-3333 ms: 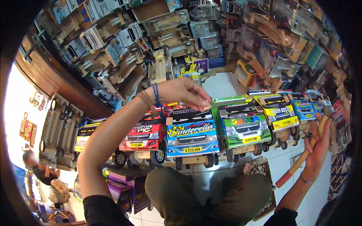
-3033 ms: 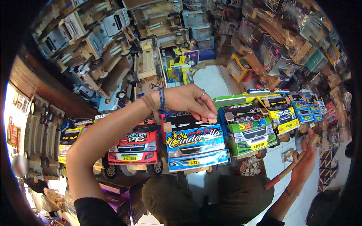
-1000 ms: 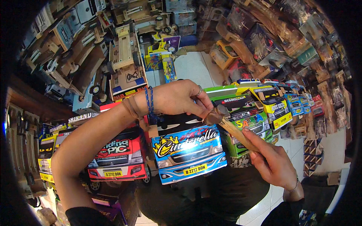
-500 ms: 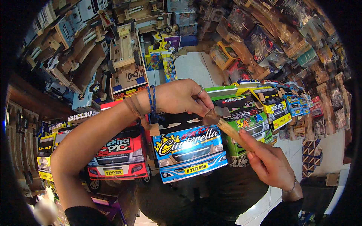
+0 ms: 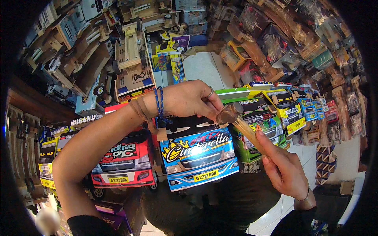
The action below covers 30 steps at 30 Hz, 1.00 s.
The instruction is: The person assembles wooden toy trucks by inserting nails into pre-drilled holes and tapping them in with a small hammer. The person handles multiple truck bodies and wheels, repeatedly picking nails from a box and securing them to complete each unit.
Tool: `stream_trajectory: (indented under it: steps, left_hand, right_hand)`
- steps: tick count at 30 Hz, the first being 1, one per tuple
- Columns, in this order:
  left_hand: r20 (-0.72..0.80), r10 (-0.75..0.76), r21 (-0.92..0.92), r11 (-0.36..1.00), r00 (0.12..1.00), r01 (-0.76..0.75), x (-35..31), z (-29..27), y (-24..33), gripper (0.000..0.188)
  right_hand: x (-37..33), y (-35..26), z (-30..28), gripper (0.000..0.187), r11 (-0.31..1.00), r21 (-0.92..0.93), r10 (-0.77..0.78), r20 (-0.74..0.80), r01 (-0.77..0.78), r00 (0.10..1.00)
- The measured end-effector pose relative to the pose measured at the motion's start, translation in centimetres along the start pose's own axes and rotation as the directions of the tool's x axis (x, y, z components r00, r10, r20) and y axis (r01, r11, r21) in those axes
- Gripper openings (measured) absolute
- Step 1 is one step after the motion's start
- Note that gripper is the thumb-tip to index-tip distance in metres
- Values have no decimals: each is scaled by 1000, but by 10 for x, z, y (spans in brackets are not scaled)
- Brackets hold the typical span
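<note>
A blue toy truck (image 5: 199, 161) with a black windscreen band stands in front of me. Over its upper right edge my left hand (image 5: 193, 98) is closed in a pinch; whatever is between the fingertips is hidden. My right hand (image 5: 285, 171) grips the wooden handle of a hammer (image 5: 249, 133). The hammer's metal head is close beside my left fingertips, at the truck's upper right corner. Small wooden blocks stick out at both sides of the truck's windscreen.
Beside the blue truck are a red toy truck (image 5: 122, 163) on the left and a green one (image 5: 262, 135) on the right. Farther right, a yellow toy truck (image 5: 283, 112) heads several others. Unfinished wooden truck bodies (image 5: 132, 47) lie at the back left; wrapped toys fill the right side.
The hammer head has moved slightly up and to the right, off the truck's corner. My left hand has stayed nearly in place, still pinched.
</note>
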<state>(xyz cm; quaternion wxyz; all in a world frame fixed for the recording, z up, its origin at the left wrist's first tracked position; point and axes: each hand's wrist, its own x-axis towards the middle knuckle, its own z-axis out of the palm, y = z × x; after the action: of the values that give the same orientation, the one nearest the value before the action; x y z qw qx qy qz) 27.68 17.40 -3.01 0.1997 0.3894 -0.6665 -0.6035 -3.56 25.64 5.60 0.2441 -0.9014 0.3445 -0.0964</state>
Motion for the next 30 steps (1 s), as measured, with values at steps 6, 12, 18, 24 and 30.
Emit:
stream_trajectory:
  steps: [6,12,18,24,30]
  left_hand:
    - [-4,28,-28,999,1000,-28,1,1,0,31]
    - [14,15,-27,1000,1000,-14,-4,1,8,34]
    - [24,32,8,999,999,-33,-3,3,9,38]
    - [-4,-38,48,998,999,39,-4,2,11,42]
    - [14,13,12,1000,1000,-13,-1,4,9,43]
  right_hand:
    - [0,1,0,69,999,18,26,37,-27,999]
    - [-2,1,-3,67,1000,16,19,39,-20,999]
    - [-5,-1,-1,68,999,-25,-47,-98,45,994]
    - [-6,-2,-4,66,995,-100,1,-9,-2,1000]
    - [-4,-12,-8,72,990,-140,60,182,-35,981]
